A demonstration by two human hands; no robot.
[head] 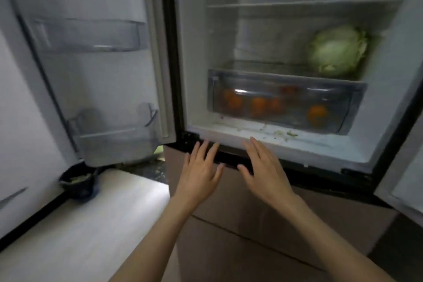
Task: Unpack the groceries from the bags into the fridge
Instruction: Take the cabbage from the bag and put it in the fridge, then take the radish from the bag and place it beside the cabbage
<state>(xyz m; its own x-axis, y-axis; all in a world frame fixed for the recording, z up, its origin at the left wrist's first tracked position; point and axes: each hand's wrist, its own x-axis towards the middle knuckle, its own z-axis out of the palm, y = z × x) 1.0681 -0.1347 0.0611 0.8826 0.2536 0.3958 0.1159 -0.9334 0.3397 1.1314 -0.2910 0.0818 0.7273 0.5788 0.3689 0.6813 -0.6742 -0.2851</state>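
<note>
The fridge stands open in front of me. A pale green cabbage sits on the shelf above a clear drawer, which holds several orange fruits. My left hand and my right hand hover side by side, palms down and fingers spread, just below the fridge's front sill. Neither hand holds anything. No grocery bag is in view.
The left fridge door swings wide open with bare clear door bins. A dark bowl sits on the pale floor under that door. Leaf scraps litter the fridge floor. Brown lower fridge panels lie below my hands.
</note>
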